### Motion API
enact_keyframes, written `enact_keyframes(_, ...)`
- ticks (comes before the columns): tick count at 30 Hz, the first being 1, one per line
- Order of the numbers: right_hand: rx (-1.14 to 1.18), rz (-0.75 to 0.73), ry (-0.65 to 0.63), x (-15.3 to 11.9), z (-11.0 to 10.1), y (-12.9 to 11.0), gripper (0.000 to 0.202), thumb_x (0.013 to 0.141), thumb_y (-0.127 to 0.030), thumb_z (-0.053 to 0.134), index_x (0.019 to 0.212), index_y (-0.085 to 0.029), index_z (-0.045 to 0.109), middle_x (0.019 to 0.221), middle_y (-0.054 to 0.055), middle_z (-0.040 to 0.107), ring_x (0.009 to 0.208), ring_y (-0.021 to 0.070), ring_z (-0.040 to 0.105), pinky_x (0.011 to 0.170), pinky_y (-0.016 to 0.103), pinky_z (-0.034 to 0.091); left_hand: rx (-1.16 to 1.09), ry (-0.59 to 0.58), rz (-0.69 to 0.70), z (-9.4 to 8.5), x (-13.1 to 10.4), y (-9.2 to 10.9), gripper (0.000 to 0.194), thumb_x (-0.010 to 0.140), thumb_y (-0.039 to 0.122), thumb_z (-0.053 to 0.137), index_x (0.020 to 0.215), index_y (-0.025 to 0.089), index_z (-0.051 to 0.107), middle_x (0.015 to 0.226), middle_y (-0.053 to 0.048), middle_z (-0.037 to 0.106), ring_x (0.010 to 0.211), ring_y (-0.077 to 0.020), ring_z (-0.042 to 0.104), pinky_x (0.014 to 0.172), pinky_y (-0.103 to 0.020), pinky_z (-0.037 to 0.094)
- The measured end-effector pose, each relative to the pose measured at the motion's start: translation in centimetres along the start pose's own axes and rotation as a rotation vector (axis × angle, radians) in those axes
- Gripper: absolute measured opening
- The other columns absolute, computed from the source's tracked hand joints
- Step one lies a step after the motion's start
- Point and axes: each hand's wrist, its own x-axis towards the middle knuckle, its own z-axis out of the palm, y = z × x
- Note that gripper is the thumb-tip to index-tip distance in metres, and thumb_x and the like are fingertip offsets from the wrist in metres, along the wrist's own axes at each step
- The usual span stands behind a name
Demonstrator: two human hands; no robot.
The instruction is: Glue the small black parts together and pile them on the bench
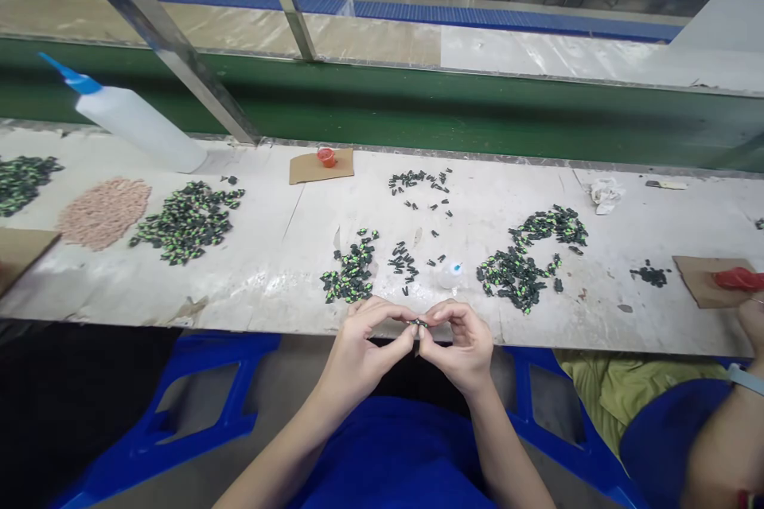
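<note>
My left hand (371,338) and my right hand (458,338) meet at the table's front edge. Between their fingertips they pinch one small black-and-green part (419,323), whose exact kind is too small to make out. Just beyond my left hand lies a pile of black-and-green parts (352,269). Small black pieces (403,261) are scattered straight ahead, with more black pieces (415,181) farther back. A small white bottle (452,275) with a blue tip stands past my right hand. To its right spreads a larger pile of black-and-green parts (514,277).
A large white squeeze bottle (140,123) with a blue nozzle stands at the left, near pink pieces (106,212) and another black-and-green pile (188,223). A red cap (326,157) sits on cardboard (302,169). At far right are a co-worker's arm (725,429) and cardboard (692,282).
</note>
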Motion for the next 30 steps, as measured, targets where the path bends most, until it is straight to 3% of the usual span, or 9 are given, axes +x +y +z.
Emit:
enact_keyframes(5,-0.04,0.013,0.009,-0.3,-0.4,0.0,0.016,0.068,-0.011,0.066,0.077,-0.022,0.058,0.067,-0.001,0.063,0.06,0.0135,0.063,0.056,0.025,0.054,0.019,-0.031,0.116,1.1,-0.1,-0.6,0.006,0.083,0.024,0.064,0.083,0.024,0.07,0.077,0.0,0.074,0.074,-0.0181,0.066,0.078,-0.035,0.042)
enact_keyframes(9,-0.13,-0.013,0.002,-1.0,-2.4,0.8,0.011,0.074,-0.012,0.064,0.081,-0.021,0.063,0.07,0.001,0.066,0.063,0.0154,0.064,0.057,0.027,0.055,0.052,-0.092,0.194,2.2,-0.1,-1.9,0.009,0.087,0.026,0.061,0.092,0.025,0.069,0.083,-0.001,0.075,0.079,-0.0193,0.066,0.083,-0.037,0.042)
enact_keyframes(11,-0.223,-0.046,0.105,-0.9,-4.2,1.6,0.006,0.077,-0.015,0.065,0.08,-0.02,0.065,0.073,0.004,0.067,0.069,0.0183,0.066,0.062,0.03,0.055,0.116,-0.081,0.188,1.9,0.1,-2.8,0.015,0.09,0.028,0.057,0.101,0.025,0.067,0.091,-0.003,0.075,0.087,-0.0211,0.065,0.086,-0.038,0.041)
enact_keyframes(14,-0.43,-0.055,0.383,0.2,-7.0,2.4,0.006,0.081,-0.024,0.065,0.082,-0.018,0.066,0.079,0.006,0.067,0.072,0.0196,0.065,0.068,0.036,0.055,0.292,0.015,0.155,0.5,0.6,-4.3,0.019,0.092,0.026,0.053,0.105,0.025,0.066,0.098,-0.005,0.074,0.097,-0.024,0.062,0.088,-0.042,0.038)
enact_keyframes(17,-0.664,-0.145,0.433,1.7,-8.2,2.3,0.017,0.081,-0.032,0.067,0.091,-0.018,0.068,0.1,0.011,0.067,0.095,0.0254,0.064,0.083,0.044,0.053,0.474,0.098,0.081,-1.0,1.2,-5.2,0.017,0.091,0.024,0.053,0.096,0.023,0.069,0.097,-0.006,0.074,0.098,-0.026,0.06,0.089,-0.044,0.036)
enact_keyframes(21,-0.803,-0.284,0.209,2.4,-6.6,2.3,0.037,0.08,-0.043,0.068,0.11,-0.02,0.064,0.112,0.013,0.064,0.112,0.0304,0.053,0.092,0.051,0.048,0.597,0.111,0.018,-1.7,1.9,-5.7,0.016,0.089,0.022,0.055,0.087,0.023,0.071,0.095,-0.006,0.073,0.097,-0.0272,0.057,0.088,-0.046,0.035)
enact_keyframes(24,-0.829,-0.273,0.111,2.4,-4.5,3.5,0.052,0.079,-0.05,0.068,0.12,-0.019,0.058,0.111,0.014,0.064,0.113,0.0325,0.047,0.092,0.054,0.047,0.647,0.085,-0.009,-1.4,2.6,-5.8,0.016,0.087,0.022,0.057,0.081,0.023,0.072,0.094,-0.007,0.072,0.099,-0.0295,0.054,0.087,-0.048,0.034)
enact_keyframes(30,-0.646,-0.123,0.097,2.8,-2.5,4.4,0.027,0.084,-0.041,0.062,0.102,-0.02,0.058,0.114,0.014,0.065,0.122,0.0317,0.046,0.097,0.054,0.043,0.668,0.075,-0.079,-0.6,3.9,-5.5,0.016,0.08,0.01,0.062,0.067,0.019,0.065,0.095,-0.01,0.069,0.104,-0.0324,0.051,0.083,-0.047,0.035)
